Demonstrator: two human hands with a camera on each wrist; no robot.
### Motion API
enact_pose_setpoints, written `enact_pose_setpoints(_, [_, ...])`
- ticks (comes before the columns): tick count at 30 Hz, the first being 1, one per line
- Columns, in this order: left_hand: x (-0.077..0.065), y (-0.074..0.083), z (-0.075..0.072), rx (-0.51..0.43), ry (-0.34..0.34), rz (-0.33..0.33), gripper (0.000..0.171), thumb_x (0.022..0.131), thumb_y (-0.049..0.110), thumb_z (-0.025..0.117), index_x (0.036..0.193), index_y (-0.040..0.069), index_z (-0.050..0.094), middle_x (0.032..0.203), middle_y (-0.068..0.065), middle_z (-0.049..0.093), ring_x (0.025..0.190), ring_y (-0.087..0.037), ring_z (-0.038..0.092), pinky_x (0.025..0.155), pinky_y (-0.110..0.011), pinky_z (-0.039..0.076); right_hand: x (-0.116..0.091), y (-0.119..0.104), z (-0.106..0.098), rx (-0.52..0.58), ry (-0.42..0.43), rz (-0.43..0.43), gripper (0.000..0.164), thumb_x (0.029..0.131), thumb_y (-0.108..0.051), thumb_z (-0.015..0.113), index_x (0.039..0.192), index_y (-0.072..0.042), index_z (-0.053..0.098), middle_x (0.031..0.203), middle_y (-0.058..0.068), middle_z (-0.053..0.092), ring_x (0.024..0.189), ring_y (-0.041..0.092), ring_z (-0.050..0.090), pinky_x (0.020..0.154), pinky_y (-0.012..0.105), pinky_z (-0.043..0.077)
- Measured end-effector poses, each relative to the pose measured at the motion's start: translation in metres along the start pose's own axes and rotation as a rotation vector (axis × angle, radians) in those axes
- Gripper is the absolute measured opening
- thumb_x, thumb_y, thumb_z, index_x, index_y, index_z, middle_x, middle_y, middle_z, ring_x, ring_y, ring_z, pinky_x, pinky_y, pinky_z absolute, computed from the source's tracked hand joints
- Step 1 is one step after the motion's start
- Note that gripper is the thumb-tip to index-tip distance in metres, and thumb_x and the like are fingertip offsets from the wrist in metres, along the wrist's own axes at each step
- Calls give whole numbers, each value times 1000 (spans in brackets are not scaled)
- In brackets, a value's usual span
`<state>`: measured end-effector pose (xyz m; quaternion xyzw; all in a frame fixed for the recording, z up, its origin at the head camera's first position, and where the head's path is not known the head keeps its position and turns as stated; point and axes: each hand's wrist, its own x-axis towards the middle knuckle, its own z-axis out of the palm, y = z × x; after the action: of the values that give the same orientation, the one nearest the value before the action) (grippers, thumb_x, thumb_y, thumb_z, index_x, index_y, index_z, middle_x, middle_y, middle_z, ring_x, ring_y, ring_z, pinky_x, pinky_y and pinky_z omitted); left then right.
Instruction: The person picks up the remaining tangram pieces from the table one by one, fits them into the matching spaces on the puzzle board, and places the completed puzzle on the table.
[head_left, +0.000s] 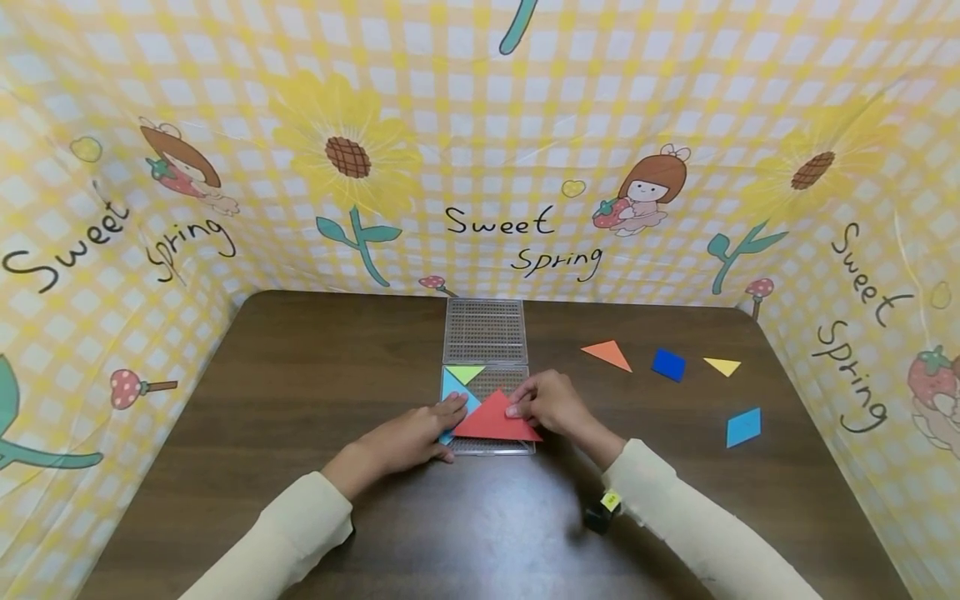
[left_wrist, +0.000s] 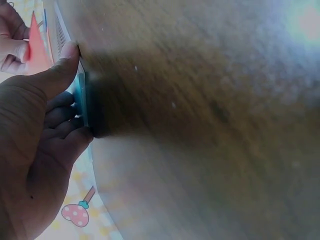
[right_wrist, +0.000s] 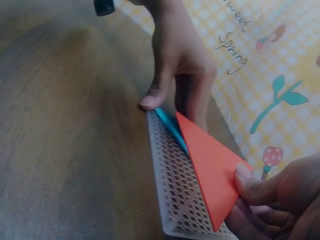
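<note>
A hinged clear plastic case lies unfolded on the table, its gridded lid (head_left: 486, 331) behind its base (head_left: 512, 382). In the base are a light green triangle (head_left: 468, 374) and a larger light blue triangle (head_left: 452, 385). My right hand (head_left: 555, 407) pinches a big red triangle (head_left: 491, 419) by its right edge, thumb on top. In the right wrist view the red triangle (right_wrist: 210, 170) is tilted over the gridded base. My left hand (head_left: 408, 435) holds the case's front left corner, thumb at the front edge, other fingers over the light blue triangle.
To the right lie an orange triangle (head_left: 611, 355), a dark blue square (head_left: 668, 364), a yellow triangle (head_left: 723, 367) and a light blue parallelogram (head_left: 744, 427). A printed checked cloth (head_left: 405, 167) surrounds the brown table (head_left: 337, 350) behind and at both sides.
</note>
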<state>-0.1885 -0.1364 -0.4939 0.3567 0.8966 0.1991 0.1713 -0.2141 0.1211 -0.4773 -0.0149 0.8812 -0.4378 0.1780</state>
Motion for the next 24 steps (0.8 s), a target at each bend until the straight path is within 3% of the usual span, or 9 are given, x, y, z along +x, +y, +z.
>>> enact_pose_setpoints(13, [-2, 2, 0, 11, -7, -12, 75, 88, 35, 68, 149, 8, 33, 159, -8, 24, 146, -24, 25, 111, -40, 35, -4, 5, 20, -21, -25, -109, 11, 74, -17, 83, 74, -11, 74, 64, -1, 68, 50, 12, 59, 48, 27, 51])
enact_pose_setpoints(18, [-2, 3, 0, 17, -2, -14, 75, 89, 35, 67, 149, 7, 33, 159, -9, 24, 146, -25, 25, 111, -40, 35, -7, 6, 26, -123, 28, -195, 11, 74, -20, 83, 74, -13, 74, 62, -4, 66, 44, 9, 54, 44, 25, 46])
enact_pose_setpoints(24, [-2, 3, 1, 11, 6, -15, 74, 90, 36, 66, 149, 7, 33, 159, -8, 24, 146, -25, 24, 111, -41, 35, -10, 7, 33, -239, 123, -282, 11, 75, -20, 83, 74, -14, 74, 63, -6, 65, 55, 4, 54, 50, 21, 45])
